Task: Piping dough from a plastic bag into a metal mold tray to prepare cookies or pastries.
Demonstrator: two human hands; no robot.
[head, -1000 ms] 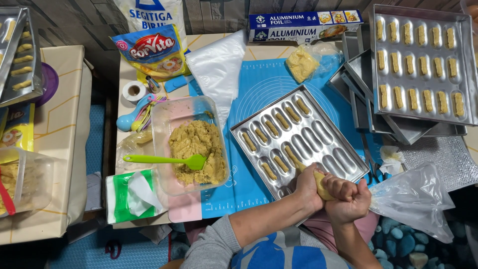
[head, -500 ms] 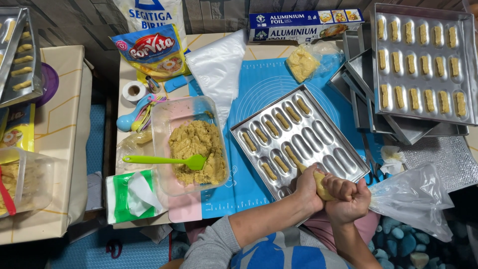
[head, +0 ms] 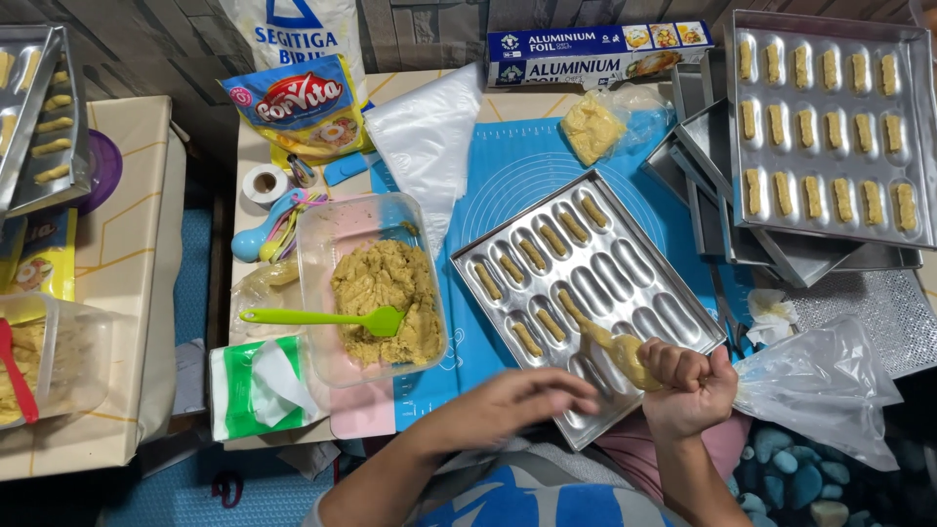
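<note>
My right hand [head: 688, 376] is shut on a clear piping bag of yellow dough [head: 617, 351], its tip on a groove of the metal finger-shaped mould tray [head: 625, 263]. The bag's loose tail [head: 820, 385] trails to the right. My left hand [head: 522, 402] hovers open at the tray's near edge, just left of the bag. Several grooves hold piped dough strips [head: 540, 239]; the rest are bare. A clear tub of dough [head: 386, 293] with a green spatula [head: 317, 317] sits left of the tray on a blue mat [head: 508, 176].
Filled trays [head: 830, 127] are stacked at the right, another [head: 44, 117] at far left. Foil box [head: 595, 44], flour bags [head: 303, 102], empty piping bags [head: 425, 137], a bagged dough lump [head: 593, 127], measuring spoons [head: 273, 229], tape roll [head: 264, 182] and tissue pack [head: 259, 388] surround the work area.
My left hand has let go of the piping bag and moved left, away from it. My right hand keeps squeezing in the same place.
</note>
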